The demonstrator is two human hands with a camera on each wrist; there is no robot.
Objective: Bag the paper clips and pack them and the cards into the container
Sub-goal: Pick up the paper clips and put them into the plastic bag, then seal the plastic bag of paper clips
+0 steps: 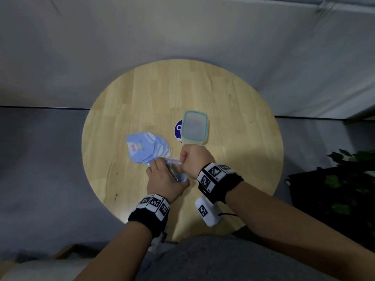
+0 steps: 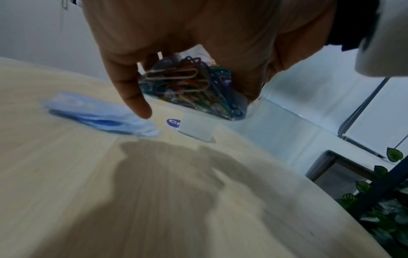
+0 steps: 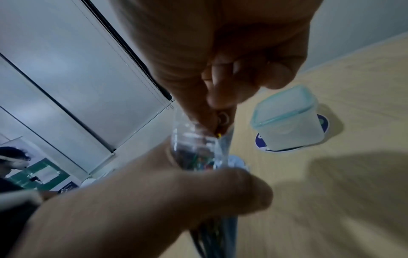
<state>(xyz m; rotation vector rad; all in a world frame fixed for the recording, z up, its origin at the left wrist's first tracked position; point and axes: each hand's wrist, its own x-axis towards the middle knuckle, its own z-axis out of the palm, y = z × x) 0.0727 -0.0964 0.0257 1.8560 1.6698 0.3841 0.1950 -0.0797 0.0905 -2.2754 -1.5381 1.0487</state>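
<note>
My left hand [image 1: 162, 179] holds a small clear plastic bag [image 1: 176, 171] above the table, its fingers curled round it. Many coloured paper clips [image 2: 189, 87] fill the bag. My right hand [image 1: 193, 159] is a fist over the bag's mouth [image 3: 194, 132], fingertips pinching a clip or two down into the opening. A fanned pile of blue penguin-shaped cards [image 1: 145, 148] lies on the wood to the left. The translucent container [image 1: 194, 126] with a teal-rimmed lid stands behind the hands.
The round wooden table [image 1: 233, 118] has bare wood on the far side and the right. A blue round sticker [image 1: 178, 128] lies under the container. A white tagged device [image 1: 207, 211] hangs under my right wrist. Green plants [image 1: 349, 179] stand off the table's right.
</note>
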